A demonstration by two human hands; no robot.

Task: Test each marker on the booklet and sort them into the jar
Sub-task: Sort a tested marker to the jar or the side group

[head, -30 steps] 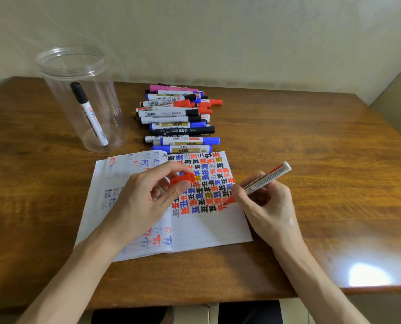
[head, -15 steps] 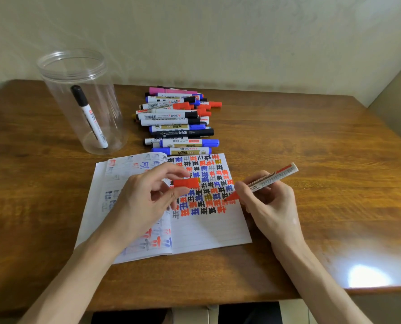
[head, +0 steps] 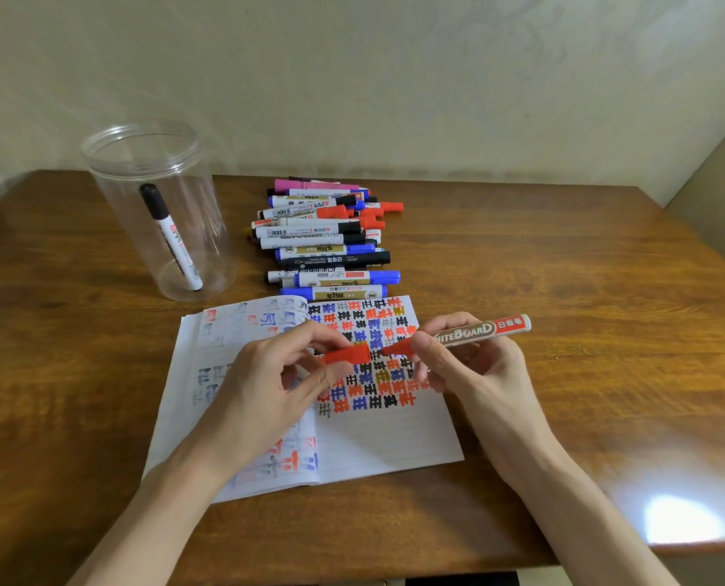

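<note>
Wooden desk [head: 563, 289], open booklet [head: 386, 441] beneath both hands. Left hand [head: 267, 387]: fingers [head: 310, 332] pinch the red cap [head: 348, 355], wider end facing right. Right hand [head: 475, 370]: fingers clamped round the red marker [head: 466, 334], bare tip pointing left. Tip sits just right of the cap, small gap, not touching. Marker's long axis runs left-right, nearly in line with the cap. Judgement: recapping next. Jar [head: 157, 213] lies beyond and left of the left fingers; left hand nearer.

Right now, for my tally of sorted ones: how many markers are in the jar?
1: a black-capped marker leaning inside the clear jar. Its wall is see-through, so none should be hidden.
</note>
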